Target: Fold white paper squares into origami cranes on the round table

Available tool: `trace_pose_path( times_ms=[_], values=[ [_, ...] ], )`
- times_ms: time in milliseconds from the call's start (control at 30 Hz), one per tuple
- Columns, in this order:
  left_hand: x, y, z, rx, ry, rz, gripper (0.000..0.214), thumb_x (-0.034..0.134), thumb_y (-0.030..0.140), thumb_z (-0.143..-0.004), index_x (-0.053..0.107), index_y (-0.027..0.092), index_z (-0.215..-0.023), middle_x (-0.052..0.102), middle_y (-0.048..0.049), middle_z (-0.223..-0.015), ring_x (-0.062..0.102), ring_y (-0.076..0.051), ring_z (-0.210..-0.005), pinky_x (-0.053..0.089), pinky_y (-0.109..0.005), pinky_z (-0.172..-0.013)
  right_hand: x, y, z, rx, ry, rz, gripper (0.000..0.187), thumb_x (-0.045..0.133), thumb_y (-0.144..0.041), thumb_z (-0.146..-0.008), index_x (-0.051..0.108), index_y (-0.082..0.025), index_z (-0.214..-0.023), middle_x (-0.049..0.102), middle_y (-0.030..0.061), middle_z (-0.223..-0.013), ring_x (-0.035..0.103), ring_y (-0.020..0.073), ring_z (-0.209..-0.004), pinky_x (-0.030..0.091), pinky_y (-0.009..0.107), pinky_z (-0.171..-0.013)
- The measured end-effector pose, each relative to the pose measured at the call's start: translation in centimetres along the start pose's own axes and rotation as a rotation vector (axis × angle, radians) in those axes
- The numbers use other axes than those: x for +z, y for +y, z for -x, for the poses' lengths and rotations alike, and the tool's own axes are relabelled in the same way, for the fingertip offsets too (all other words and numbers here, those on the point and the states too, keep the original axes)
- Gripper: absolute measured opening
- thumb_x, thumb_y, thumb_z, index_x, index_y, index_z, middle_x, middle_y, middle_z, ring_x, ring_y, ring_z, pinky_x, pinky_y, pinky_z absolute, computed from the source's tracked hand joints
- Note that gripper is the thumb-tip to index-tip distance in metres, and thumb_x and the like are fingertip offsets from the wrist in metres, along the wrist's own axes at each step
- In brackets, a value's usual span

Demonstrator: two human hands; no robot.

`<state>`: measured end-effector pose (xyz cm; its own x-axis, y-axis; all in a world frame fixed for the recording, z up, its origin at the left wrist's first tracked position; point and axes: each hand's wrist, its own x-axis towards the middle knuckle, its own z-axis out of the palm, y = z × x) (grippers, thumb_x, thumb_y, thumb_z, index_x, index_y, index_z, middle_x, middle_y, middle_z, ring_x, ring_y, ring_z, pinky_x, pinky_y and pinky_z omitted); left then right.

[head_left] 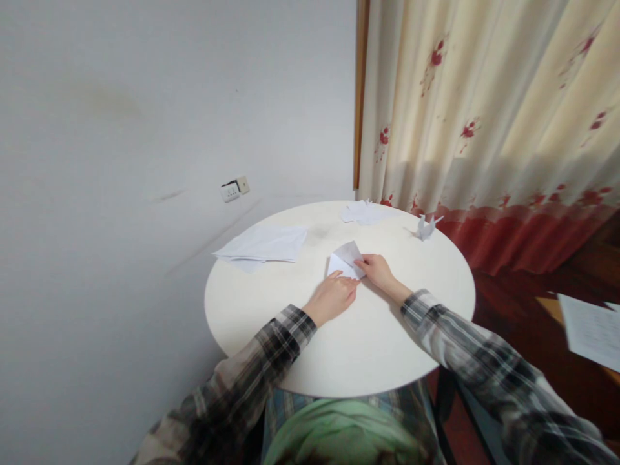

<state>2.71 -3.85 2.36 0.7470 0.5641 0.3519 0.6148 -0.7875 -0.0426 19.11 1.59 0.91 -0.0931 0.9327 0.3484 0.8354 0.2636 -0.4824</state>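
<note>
Here's the folded paper [349, 249] near mid-counter [358, 361], only part-shaped by the look of it. Left hand [333, 299] lies flat across its near edge, fingers extended; right hand [376, 270] pinches the right side, though the fingertips are small to judge. Far right, one paper figure [425, 228] appears finished; stacked sheets [271, 242], left, remain unshaped.
</note>
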Motion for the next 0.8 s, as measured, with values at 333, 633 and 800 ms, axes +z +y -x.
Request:
trace_pose_path(
  times_ms=[333,633,800],
  values=[
    [-0.6,-0.3,0.1,-0.244,0.066,-0.113,0.026,0.04,0.021,-0.083,0.064,0.018,-0.091,0.065,-0.0058,-0.069,0.059,-0.018,-0.067,0.044,-0.032,-0.071,-0.6,-0.3,0.1,0.033,-0.004,0.019,0.034,0.042,-0.036,-0.081,0.063,-0.015,-0.065,0.063,0.0031,-0.062,0.047,0.0116,-0.054,0.023,0.022,-0.05],
    [-1.1,-1.5,0.3,-0.315,0.378,-0.011,0.023,0.038,0.018,-0.083,0.059,0.018,-0.094,0.062,-0.0049,-0.084,0.054,-0.017,-0.085,0.04,-0.032,-0.08,-1.0,-0.2,0.5,0.014,-0.01,0.04,0.03,0.043,-0.034,-0.082,0.064,-0.016,-0.07,0.065,0.0039,-0.068,0.05,0.0122,-0.059,0.027,0.022,-0.054],
    [-0.6,-3.9,0.4,-0.563,0.51,0.082,0.027,0.048,0.026,-0.08,0.05,0.017,-0.105,0.057,-0.0042,-0.085,0.052,-0.017,-0.084,0.041,-0.031,-0.079,-1.0,-0.3,0.7,-0.007,-0.021,0.015,0.028,0.044,-0.032,-0.082,0.066,-0.017,-0.077,0.066,0.0037,-0.071,0.052,0.0127,-0.061,0.028,0.021,-0.054]
  ],
)
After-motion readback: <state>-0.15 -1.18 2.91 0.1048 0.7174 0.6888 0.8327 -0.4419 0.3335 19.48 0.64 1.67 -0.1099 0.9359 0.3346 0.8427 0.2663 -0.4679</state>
